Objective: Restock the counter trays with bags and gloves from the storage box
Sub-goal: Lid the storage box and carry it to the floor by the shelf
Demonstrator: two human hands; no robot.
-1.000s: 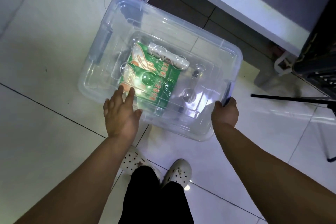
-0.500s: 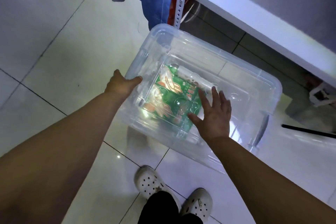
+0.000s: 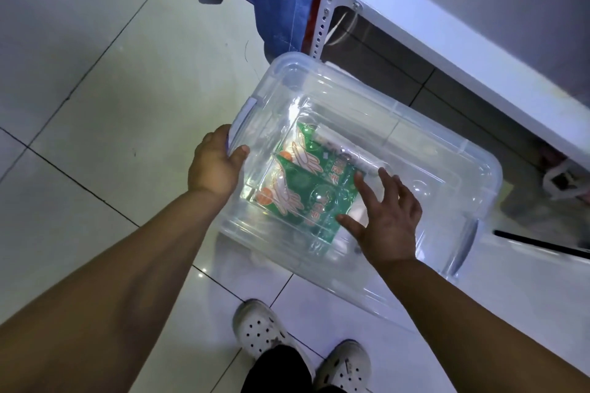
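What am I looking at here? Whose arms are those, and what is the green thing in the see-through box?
A person wears a camera on their head, so you see what they see when looking down: their own two arms and white shoes. There is no robot. On the tiled floor sits a clear plastic storage box with its lid on. The left hand grips the box's side by a latch. The right hand lies flat and open on the lid. Inside, through the plastic, you see green packets with hands drawn on them, probably gloves. A white shelf stands behind.

The green glove packet bears print too blurred to read.
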